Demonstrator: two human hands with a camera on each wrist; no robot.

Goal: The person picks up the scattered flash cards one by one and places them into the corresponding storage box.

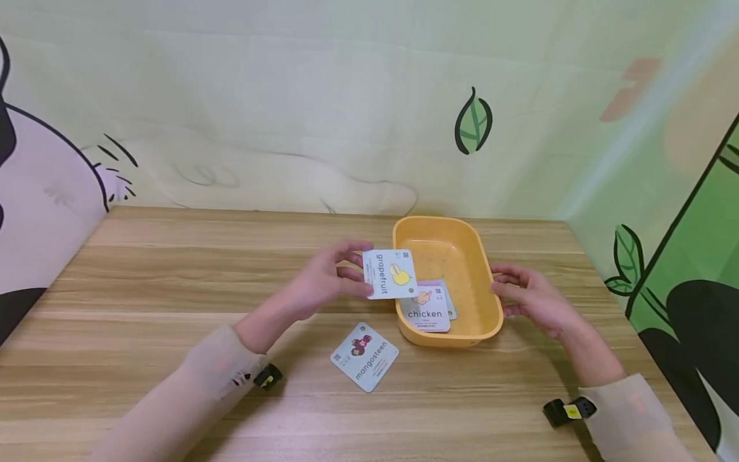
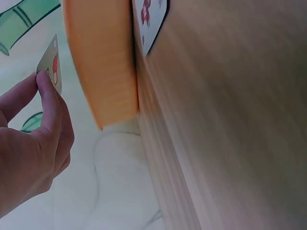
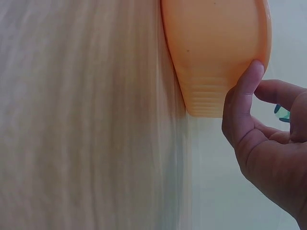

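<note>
My left hand [image 1: 324, 277] pinches a flashcard [image 1: 389, 274] printed "grapefruit" with a yellow fruit, holding it over the left rim of the yellow plastic bin [image 1: 476, 301]. In the left wrist view, thumb and fingers meet on the edge of this card [image 2: 55, 67]. Inside the bin's near end lies a "chicken" card [image 1: 430, 314], partly overlapping another card [image 1: 448, 301] whose print is mostly hidden. A "mangosteen" card [image 1: 365, 357] rests face up on the table, left of the bin. With loosely bent fingers, my right hand [image 1: 534, 298] touches the bin's right outer side near the rim.
The wood-grain table [image 1: 173, 276] runs back to a pale printed wall cloth [image 1: 260, 115], close behind the bin. A green printed panel [image 1: 693, 237] borders the table on the right. Each wrist carries a small black camera [image 1: 568, 411].
</note>
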